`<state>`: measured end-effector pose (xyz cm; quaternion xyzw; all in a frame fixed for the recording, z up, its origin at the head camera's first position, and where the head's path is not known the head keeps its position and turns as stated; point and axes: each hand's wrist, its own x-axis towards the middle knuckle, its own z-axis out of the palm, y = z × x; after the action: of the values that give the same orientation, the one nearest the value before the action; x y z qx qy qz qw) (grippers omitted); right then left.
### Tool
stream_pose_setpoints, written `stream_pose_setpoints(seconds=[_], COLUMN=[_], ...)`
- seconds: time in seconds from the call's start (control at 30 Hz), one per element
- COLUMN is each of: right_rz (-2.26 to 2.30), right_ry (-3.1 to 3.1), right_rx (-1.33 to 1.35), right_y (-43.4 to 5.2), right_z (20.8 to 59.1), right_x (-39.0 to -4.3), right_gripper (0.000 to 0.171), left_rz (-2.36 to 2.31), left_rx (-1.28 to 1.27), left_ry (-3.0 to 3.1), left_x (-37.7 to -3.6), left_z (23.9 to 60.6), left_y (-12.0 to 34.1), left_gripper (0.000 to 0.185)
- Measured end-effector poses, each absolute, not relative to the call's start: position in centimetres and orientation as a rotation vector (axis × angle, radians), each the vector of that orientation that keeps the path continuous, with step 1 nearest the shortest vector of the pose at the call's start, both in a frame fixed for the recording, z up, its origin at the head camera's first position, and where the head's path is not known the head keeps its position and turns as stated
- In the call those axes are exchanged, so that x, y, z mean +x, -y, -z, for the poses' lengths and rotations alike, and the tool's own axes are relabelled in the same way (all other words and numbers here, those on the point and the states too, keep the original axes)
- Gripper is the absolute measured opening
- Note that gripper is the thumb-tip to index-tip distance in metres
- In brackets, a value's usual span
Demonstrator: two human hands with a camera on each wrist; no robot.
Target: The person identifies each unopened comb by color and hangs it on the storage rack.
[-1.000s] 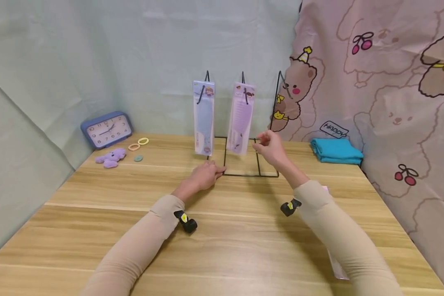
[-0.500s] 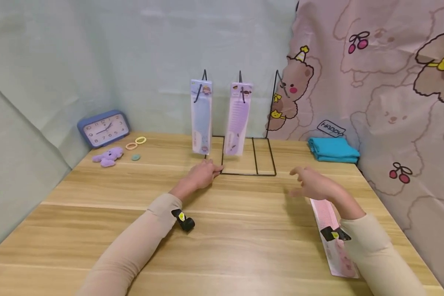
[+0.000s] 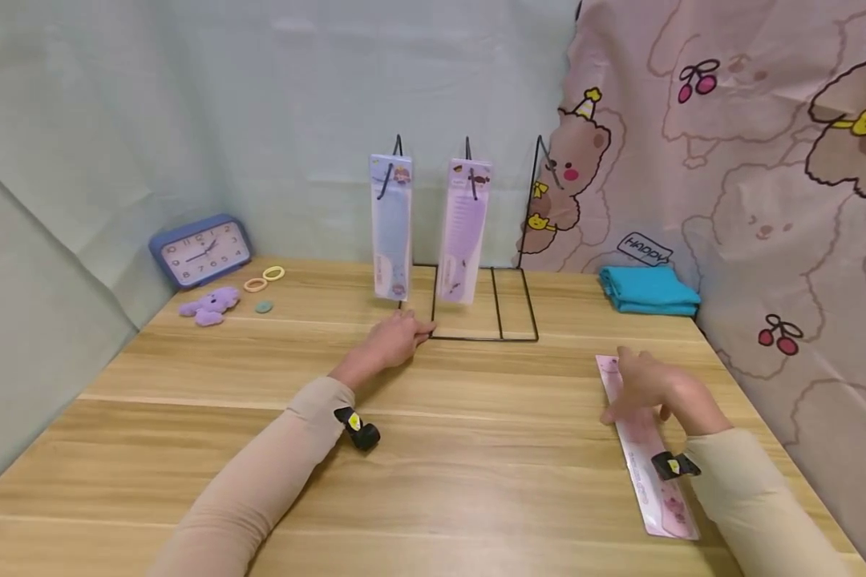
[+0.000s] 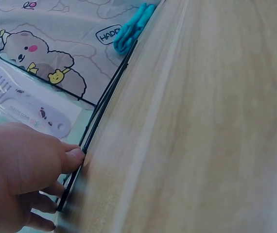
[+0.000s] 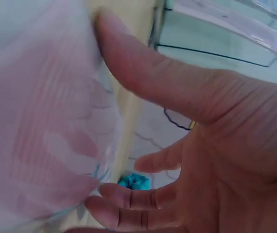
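Note:
My left hand (image 3: 395, 338) pinches the base of a black wire rack (image 3: 483, 340); the left wrist view shows thumb and fingers on the black wire (image 4: 95, 127). From the rack hang a packaged blue comb (image 3: 392, 232) and a packaged purple comb (image 3: 465, 232). Its right-hand hook (image 3: 552, 164) carries nothing. A packaged pink comb (image 3: 645, 481) lies flat on the table at the right. Over its upper part is my right hand (image 3: 653, 389), thumb and fingers spread towards the two long edges of the package (image 5: 56, 131).
At the back left stand a blue alarm clock (image 3: 202, 250), a purple plush toy (image 3: 211, 305) and several small rings, one of them yellow (image 3: 273, 273). A folded teal cloth (image 3: 649, 289) lies at the back right. Curtains hang behind the wooden table (image 3: 476, 465).
My right hand has left the rack, moved right and towards me, and come down over the pink comb's package. My left hand stays on the rack; the view has shifted slightly.

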<state>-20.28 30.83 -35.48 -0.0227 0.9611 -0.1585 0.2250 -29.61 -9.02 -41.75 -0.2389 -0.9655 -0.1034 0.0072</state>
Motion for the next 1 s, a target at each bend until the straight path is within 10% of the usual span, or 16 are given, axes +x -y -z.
stream_pose_setpoints(seconds=[0.7,1.0], right_rz=[0.569,0.901], right_ry=[-2.574,-2.686], right_rx=[-0.034,-0.25], right_y=[-32.3,-33.2], right_z=[35.6,34.5], right_x=[-21.4,-22.2], right_gripper=[0.123,0.057], left_rz=[0.32,0.321], left_rx=[-0.774,-0.773], left_ry=[3.011,2.999], left_x=[-29.6,-29.8], left_z=[41.9,42.2], left_y=[9.1,9.3], left_gripper=[0.038,0.039])
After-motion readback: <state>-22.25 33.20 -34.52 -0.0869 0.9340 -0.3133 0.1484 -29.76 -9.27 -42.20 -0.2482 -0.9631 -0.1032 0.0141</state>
